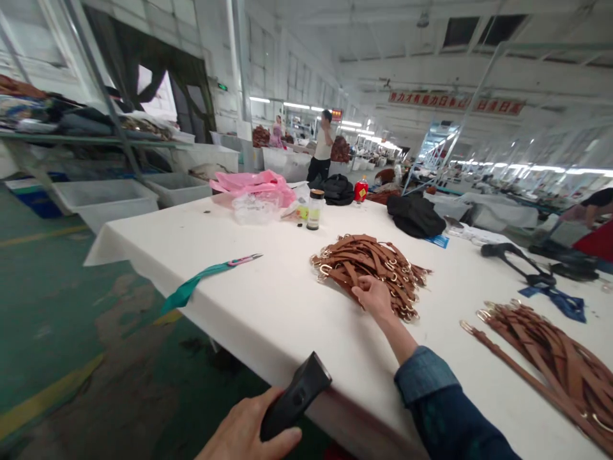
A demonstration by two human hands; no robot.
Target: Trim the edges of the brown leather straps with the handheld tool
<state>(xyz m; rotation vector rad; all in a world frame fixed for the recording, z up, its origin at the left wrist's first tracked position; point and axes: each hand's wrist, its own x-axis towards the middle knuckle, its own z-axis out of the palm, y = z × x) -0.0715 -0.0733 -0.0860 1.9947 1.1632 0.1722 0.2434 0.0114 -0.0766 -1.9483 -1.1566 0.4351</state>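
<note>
My left hand (246, 425) is wrapped around a black handheld device (297, 395) with a wide, flat-ended head, held at the table's front edge. Its exact kind is unclear. With the arm stretched forward, my right hand (373, 295) pinches a brown strap (352, 275) at the near side of a heap of brown straps (368, 249). These straps have gold-coloured metal hooks, and several lie tangled together. To the right, a second bundle of brown straps (550, 348) lies spread out, one strap set apart along its left side.
On the white-covered table (268, 306) lie scissors (244, 260) with a green cloth strip (196, 284), pink plastic (258, 185), a glass jar (315, 211), a red bottle (361, 190), black cloth (416, 215) and a black strap-like item (520, 262). A person (323, 147) stands beyond.
</note>
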